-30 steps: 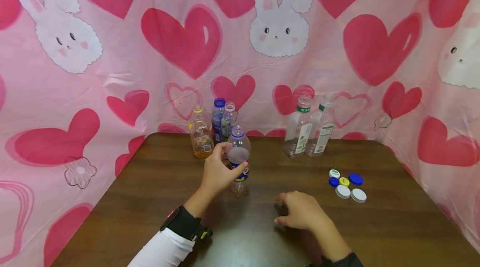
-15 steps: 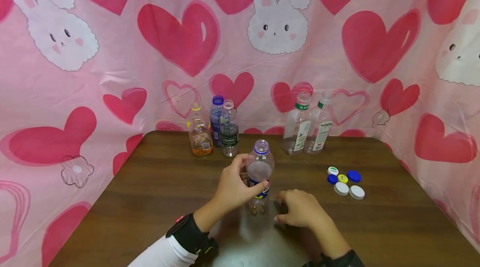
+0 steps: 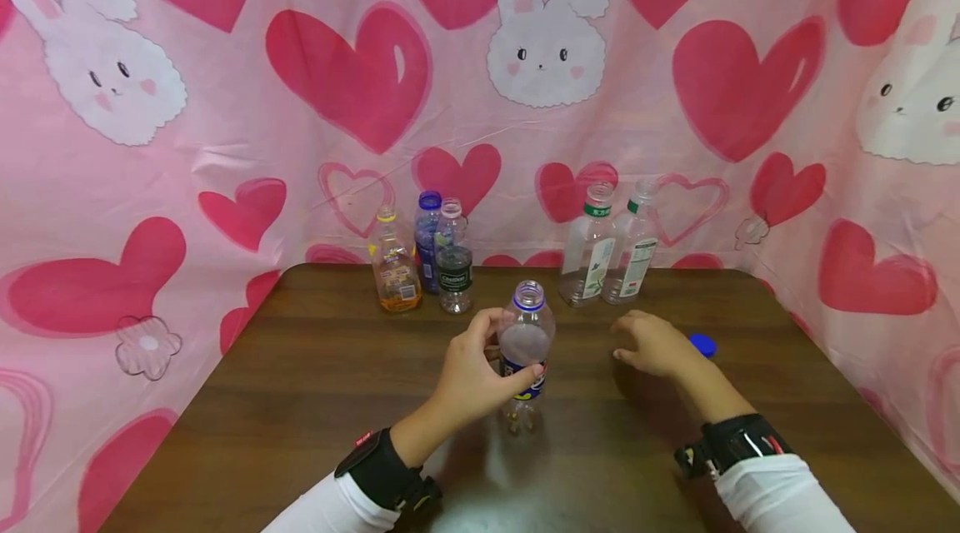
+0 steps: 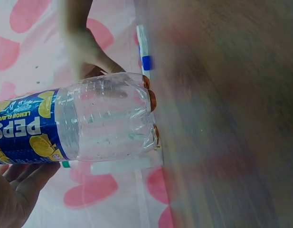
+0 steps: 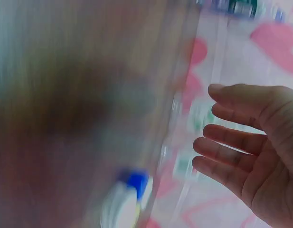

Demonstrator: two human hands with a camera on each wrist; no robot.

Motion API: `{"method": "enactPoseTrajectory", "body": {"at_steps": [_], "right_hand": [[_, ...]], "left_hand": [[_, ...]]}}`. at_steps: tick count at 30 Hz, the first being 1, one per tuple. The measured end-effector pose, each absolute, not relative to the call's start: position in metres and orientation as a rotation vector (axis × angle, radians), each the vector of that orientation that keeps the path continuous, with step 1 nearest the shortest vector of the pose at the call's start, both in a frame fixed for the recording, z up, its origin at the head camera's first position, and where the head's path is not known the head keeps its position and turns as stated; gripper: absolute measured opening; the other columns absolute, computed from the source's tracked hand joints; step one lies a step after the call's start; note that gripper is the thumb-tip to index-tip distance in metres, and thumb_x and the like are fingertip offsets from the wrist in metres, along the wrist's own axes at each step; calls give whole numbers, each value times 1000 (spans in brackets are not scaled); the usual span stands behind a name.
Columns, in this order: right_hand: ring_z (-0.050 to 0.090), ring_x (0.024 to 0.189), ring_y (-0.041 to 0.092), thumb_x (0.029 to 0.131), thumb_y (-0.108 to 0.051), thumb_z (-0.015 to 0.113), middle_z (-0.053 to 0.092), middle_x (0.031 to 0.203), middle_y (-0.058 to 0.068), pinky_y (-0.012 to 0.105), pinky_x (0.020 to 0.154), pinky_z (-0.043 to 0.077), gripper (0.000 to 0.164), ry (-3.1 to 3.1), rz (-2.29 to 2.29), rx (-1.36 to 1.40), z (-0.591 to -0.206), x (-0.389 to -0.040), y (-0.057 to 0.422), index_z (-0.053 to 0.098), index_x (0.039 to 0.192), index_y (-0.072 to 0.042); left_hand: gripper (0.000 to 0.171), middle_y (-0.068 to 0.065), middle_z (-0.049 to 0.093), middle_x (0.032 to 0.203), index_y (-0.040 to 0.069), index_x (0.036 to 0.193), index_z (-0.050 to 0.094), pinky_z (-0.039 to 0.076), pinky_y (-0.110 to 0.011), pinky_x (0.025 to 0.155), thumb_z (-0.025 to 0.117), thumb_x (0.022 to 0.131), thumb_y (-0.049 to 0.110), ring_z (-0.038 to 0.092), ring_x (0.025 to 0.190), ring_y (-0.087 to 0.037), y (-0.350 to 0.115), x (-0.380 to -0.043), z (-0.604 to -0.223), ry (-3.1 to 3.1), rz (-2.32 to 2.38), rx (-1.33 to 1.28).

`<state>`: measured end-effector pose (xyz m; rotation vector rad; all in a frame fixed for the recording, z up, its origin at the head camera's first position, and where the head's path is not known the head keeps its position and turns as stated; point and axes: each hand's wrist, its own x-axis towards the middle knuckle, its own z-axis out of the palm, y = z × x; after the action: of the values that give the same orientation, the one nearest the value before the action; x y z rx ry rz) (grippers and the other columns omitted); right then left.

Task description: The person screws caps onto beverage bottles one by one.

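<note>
Head view: the left hand (image 3: 478,371) has its fingers round an upright bottle (image 3: 527,345) at five o'clock; at four, the right hand (image 3: 656,345), fingers loosely extended and empty, hovers near a blue cap (image 3: 703,345).

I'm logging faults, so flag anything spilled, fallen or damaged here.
Nothing stands out: the Pepsi bottle held by the left hand and the five bottles behind it are upright, and no spill or damage shows.

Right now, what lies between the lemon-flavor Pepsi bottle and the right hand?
In the head view, only bare wood-grain tabletop shows between the lemon-flavor Pepsi bottle and the right hand.
</note>
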<state>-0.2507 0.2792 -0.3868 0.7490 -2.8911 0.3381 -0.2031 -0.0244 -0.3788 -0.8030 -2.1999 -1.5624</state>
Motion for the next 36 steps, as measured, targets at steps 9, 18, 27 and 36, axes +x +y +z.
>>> {"method": "enactPoseTrajectory", "body": {"at_steps": [9, 18, 27, 36], "right_hand": [[63, 79, 33, 79, -6, 74, 66, 82, 13, 50, 75, 52, 15, -3061, 206, 643, -375, -276, 333, 67, 87, 4], [61, 75, 27, 68, -4, 78, 65, 78, 8, 46, 70, 53, 16, -3133, 244, 669, -395, -286, 335, 70, 82, -2], [62, 77, 31, 63, 0, 80, 65, 78, 8, 48, 73, 53, 18, -3105, 164, 666, -399, -283, 330, 69, 77, -3], [58, 68, 25, 59, 8, 76, 57, 73, 6, 42, 66, 52, 17, -2992, 81, 776, -406, -281, 322, 67, 69, -3]], "left_hand": [[61, -4, 70, 106, 7, 118, 52, 57, -38, 78, 87, 70, 20, 67, 90, -12, -25, -204, -378, -2191, -1581, -807], [60, -5, 70, 106, 6, 118, 52, 57, -34, 77, 86, 71, 20, 67, 90, -13, -27, -202, -381, -2199, -1583, -776], [60, -2, 69, 103, 8, 118, 52, 57, -36, 77, 87, 71, 20, 67, 88, -11, -28, -202, -384, -2203, -1644, -751], [60, -3, 69, 104, 8, 118, 51, 57, -31, 77, 87, 71, 20, 67, 89, -12, -28, -200, -384, -2214, -1647, -754]]}}
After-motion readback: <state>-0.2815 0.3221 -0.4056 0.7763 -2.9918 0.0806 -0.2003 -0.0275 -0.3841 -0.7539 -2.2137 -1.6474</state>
